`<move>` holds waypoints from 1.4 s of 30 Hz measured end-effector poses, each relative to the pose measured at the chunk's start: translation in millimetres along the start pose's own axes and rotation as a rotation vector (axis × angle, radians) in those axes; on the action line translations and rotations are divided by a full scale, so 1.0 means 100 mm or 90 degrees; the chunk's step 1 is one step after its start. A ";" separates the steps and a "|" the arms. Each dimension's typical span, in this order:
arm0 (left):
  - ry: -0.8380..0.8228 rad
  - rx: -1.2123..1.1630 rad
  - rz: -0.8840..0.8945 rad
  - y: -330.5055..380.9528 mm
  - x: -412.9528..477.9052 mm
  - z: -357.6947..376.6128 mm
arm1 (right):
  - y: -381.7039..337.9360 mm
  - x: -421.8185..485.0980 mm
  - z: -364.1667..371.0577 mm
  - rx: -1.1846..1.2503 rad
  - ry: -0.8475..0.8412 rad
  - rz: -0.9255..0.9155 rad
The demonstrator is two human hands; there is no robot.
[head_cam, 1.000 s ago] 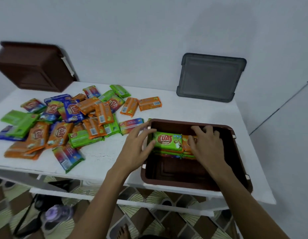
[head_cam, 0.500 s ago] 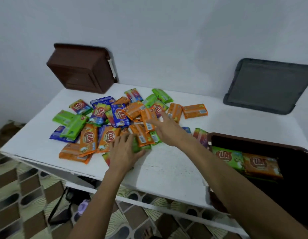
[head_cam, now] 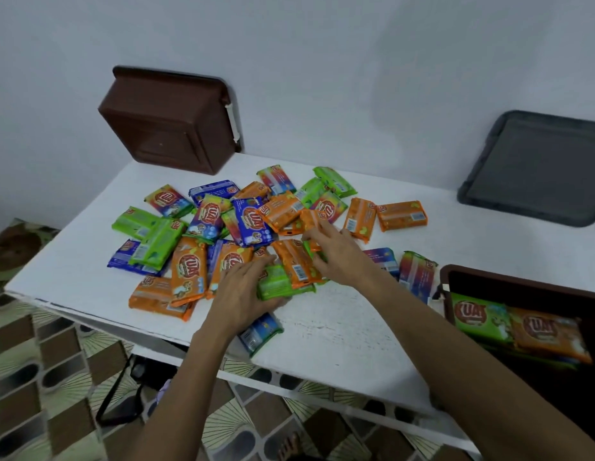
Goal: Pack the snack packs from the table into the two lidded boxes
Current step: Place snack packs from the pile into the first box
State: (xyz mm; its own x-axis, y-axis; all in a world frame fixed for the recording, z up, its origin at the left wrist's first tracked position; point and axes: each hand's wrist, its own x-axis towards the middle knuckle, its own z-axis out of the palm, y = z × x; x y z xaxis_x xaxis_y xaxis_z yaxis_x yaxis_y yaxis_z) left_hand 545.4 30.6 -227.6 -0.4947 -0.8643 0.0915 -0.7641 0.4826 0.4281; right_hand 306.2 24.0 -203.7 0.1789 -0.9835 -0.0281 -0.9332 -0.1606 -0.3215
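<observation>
A heap of orange, green, blue and rainbow snack packs [head_cam: 243, 221] covers the left half of the white table [head_cam: 339, 331]. My left hand [head_cam: 243, 291] grips a green snack pack [head_cam: 279, 286] at the heap's front edge, fingers on top and thumb beneath. My right hand [head_cam: 339, 254] lies on the orange snack packs [head_cam: 294, 261] just behind it, fingers apart and touching them. The open brown box [head_cam: 522, 284] stands at the right edge of the view and holds a green pack [head_cam: 479, 317] and an orange pack [head_cam: 549, 331] on top of others.
A second brown box [head_cam: 166, 124] leans on its side against the wall at the table's back left. A grey lid [head_cam: 535, 168] leans on the wall at the back right. One blue pack [head_cam: 259, 331] lies near the table's front edge. Patterned floor tiles show below.
Both hands left the box on the right and reached left into the heap. The view swung left with them. My left hand has closed on a green pack.
</observation>
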 end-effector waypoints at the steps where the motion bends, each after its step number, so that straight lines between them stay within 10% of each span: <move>1: 0.022 -0.028 0.016 0.03 -0.01 -0.02 | 0.01 -0.02 -0.02 0.005 0.018 -0.007; 8: 0.194 -0.039 0.153 0.10 -0.10 -0.18 | 0.09 -0.26 -0.37 0.151 0.210 -0.014; 13: 0.301 -0.101 0.030 0.54 -0.18 -0.37 | 0.15 -0.69 -0.74 0.272 0.298 -0.009; 26: 0.148 -0.583 0.017 1.89 -0.22 -0.13 | 0.63 -2.18 -1.23 0.492 0.401 0.136; 42: 0.063 -0.752 -0.085 2.60 -0.26 0.43 | 1.23 -2.80 -1.04 0.703 0.182 0.267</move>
State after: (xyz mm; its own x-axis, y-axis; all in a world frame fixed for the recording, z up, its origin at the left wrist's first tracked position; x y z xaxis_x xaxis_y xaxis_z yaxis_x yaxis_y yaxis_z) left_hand 341.7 184.4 -157.6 -0.3664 -0.9300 0.0308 0.0735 0.0041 0.9973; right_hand 108.5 271.1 -137.0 -0.2781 -0.9475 -0.1579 -0.1088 0.1944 -0.9749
